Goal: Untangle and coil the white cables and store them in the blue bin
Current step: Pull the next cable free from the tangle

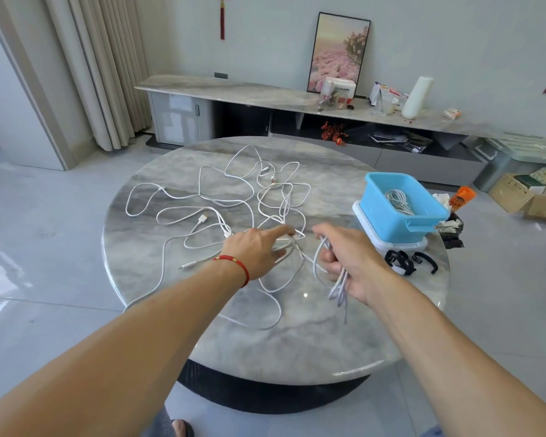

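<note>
Grey floor tiles and a long marble shelf along the back wall are surrounding a round marble desk point(202, 335) in the head view. White cables point(234, 197) are sprawling in tangled loops across the middle of the desk. The left hand point(259, 247), wearing a red bracelet point(234, 263) at the wrist, is reaching into the tangle with its fingers point(286, 230) pinching a strand. The right hand point(350, 260) is gripping a gathered bundle of loops point(339, 288), fingers curled round it, the loops hanging below the palm. At the desk's right edge the blue bin point(401, 222) is sitting on a white lid point(372, 234), holding a coiled cable point(397, 200). Black straps point(404, 263) are lying just beside it.
</note>
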Motion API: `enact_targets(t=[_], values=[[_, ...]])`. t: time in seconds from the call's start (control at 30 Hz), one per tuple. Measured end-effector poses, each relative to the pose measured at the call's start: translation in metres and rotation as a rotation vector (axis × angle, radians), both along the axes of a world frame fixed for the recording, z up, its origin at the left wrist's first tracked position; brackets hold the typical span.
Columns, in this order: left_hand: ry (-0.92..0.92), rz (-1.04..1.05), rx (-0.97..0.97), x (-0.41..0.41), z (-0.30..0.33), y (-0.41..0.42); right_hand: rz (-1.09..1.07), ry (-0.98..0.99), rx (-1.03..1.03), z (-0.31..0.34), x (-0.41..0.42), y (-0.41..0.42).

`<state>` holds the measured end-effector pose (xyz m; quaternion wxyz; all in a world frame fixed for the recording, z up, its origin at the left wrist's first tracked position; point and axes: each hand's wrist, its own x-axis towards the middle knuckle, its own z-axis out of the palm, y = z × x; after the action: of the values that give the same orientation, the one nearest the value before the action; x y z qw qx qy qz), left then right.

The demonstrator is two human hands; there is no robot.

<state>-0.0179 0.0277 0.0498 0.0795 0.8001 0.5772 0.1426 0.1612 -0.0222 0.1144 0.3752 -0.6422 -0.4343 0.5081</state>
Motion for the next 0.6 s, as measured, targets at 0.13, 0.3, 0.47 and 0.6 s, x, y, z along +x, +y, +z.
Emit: enact_targets(t=[0.13,0.3,0.47,0.6], values=[[-0.095,-0.013,-0.042,0.004,-0.001,-0.003,0.138,-0.568,0.033,-0.017,0.005,-0.001],[-0.226,0.040,-0.061,0.007,-0.003,-0.002,0.287,-0.896,0.116,-0.019,-0.010,0.001],[-0.408,0.077,-0.116,0.002,0.000,0.004,0.408,-0.561,0.338,-0.005,-0.004,-0.004],[-0.400,0.135,-0.101,0.006,0.000,0.009,0.444,-0.312,0.381,0.004,0.006,-0.014]])
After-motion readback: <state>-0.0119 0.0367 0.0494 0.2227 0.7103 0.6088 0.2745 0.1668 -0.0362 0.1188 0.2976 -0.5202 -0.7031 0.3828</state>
